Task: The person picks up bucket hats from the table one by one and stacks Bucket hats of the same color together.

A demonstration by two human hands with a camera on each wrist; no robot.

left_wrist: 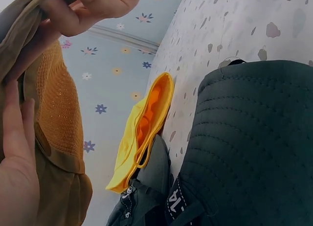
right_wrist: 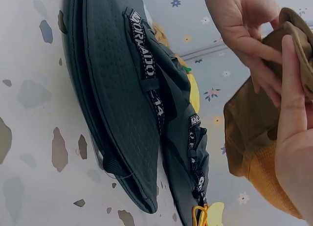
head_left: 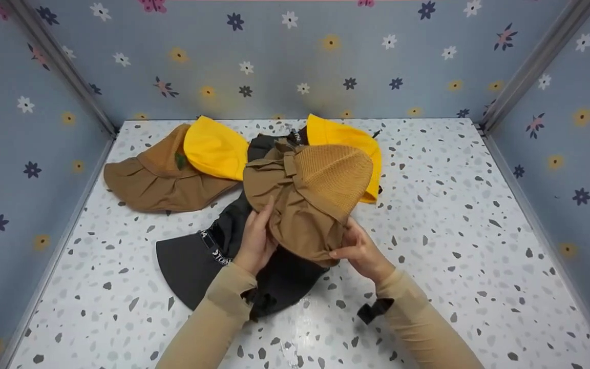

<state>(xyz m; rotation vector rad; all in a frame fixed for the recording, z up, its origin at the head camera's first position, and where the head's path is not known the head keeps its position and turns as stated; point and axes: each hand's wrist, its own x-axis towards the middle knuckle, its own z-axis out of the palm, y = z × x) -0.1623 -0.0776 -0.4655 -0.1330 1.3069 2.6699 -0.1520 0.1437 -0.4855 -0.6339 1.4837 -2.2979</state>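
A brown sun hat [head_left: 333, 177], with a woven tan crown and a gathered cloth brim with a bow, is held up above the other hats. My left hand [head_left: 256, 241] holds the brim's left side, thumb on top and the other fingers partly hidden beneath. At the lower right of the brim, my right hand [head_left: 361, 251] pinches the edge. Both wrist views show the hat's crown [left_wrist: 61, 108] and the folded brim [right_wrist: 254, 123] close to the hands. Directly below lies a black hat [head_left: 187, 261] with a lettered band, partly covered by the left arm.
Another brown hat [head_left: 172, 189] lies at the back left, overlapped by a yellow hat [head_left: 215, 148]. Behind the held hat are a second yellow hat [head_left: 346, 132] and a dark hat [head_left: 264, 146]. Flower-patterned walls [head_left: 295, 66] enclose the speckled white table [head_left: 454, 230].
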